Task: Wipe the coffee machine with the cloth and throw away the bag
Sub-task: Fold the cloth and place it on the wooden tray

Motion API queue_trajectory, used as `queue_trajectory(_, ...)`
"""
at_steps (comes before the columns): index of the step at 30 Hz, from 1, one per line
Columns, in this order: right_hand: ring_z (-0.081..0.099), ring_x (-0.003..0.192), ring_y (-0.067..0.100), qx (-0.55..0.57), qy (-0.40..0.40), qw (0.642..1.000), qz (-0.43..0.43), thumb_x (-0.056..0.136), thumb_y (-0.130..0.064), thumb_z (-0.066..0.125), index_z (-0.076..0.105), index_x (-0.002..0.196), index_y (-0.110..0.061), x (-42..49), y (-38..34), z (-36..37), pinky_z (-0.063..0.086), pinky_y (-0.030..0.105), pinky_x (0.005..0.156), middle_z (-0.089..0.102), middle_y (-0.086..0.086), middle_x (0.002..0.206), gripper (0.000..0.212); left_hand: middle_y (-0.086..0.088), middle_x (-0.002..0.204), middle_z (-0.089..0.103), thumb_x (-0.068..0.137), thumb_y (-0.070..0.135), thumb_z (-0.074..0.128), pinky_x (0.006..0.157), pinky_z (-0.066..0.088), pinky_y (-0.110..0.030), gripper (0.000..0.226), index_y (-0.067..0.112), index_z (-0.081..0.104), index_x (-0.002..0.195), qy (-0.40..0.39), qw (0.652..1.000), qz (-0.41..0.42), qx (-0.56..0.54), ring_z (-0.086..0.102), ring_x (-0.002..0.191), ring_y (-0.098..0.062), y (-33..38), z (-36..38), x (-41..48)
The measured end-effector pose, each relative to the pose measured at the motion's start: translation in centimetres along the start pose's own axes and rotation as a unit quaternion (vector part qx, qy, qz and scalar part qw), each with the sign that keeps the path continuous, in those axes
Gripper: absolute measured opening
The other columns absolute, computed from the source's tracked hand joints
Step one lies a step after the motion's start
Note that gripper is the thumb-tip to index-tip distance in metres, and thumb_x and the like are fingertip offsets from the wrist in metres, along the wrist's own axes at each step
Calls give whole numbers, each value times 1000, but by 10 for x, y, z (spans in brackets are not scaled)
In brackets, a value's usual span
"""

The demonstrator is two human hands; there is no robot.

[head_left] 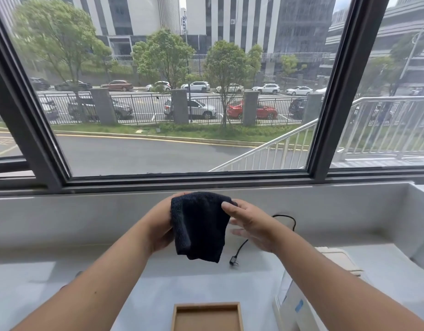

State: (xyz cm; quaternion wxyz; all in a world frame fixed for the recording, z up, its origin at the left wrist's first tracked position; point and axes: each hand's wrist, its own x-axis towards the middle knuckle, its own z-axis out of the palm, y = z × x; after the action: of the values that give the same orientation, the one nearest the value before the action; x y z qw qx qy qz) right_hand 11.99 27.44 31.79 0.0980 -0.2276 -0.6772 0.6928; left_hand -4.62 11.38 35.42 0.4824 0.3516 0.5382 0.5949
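Note:
A dark folded cloth (pixel 199 228) hangs in the air above the white counter, in front of the window. My left hand (pixel 162 225) grips its left edge from behind. My right hand (pixel 251 225) touches the cloth's upper right corner with the thumb, its fingers spread apart. A white appliance (pixel 292 304), perhaps the coffee machine, shows partly at the lower right under my right forearm. No bag is visible.
A black cable with a plug (pixel 237 256) lies on the white counter (pixel 63 278) beyond the cloth. A shallow wooden tray (pixel 207 306) sits at the near edge. A beige object (pixel 337 259) rests at the right. The window sill (pixel 87 211) and window rise behind.

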Motion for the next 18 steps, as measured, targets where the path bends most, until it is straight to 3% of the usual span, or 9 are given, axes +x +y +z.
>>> queue_trajectory(2,63,126,21,53,-35,998,-6,85,-61,69,67,130,-33,1,10,7,44,47,110,72,-6,133,53,-6,89,70,95,12,59,63,54,-29,16,18,74,100,-13,1000,9,-24,66,76,-20,0,4,0)
queue_trajectory(6,65,124,30,155,-59,986,-8,93,-42,68,59,142,-14,1,18,21,54,42,98,67,12,138,57,-14,95,69,98,9,55,59,56,-30,23,7,68,116,-23,999,3,-38,67,78,-26,0,4,4)
queue_trajectory(10,67,118,33,213,-59,975,-28,91,-22,71,61,139,-6,3,16,24,58,45,85,69,18,131,51,-8,95,72,99,17,57,66,52,-29,22,17,76,108,67,994,-57,70,65,81,-23,-5,-6,9)
queue_trajectory(13,68,118,34,213,-17,976,-28,95,-16,70,64,135,-9,7,17,23,55,57,98,70,17,131,41,-3,87,63,96,23,56,62,55,-29,17,26,72,100,84,980,-113,142,56,68,-16,-14,-19,8)
queue_trajectory(18,70,117,35,239,49,970,-16,97,-14,68,65,133,-10,14,25,18,49,61,106,73,16,127,37,2,81,68,103,35,46,72,60,-34,34,24,78,98,13,990,-132,-53,67,71,-15,-26,-38,4)
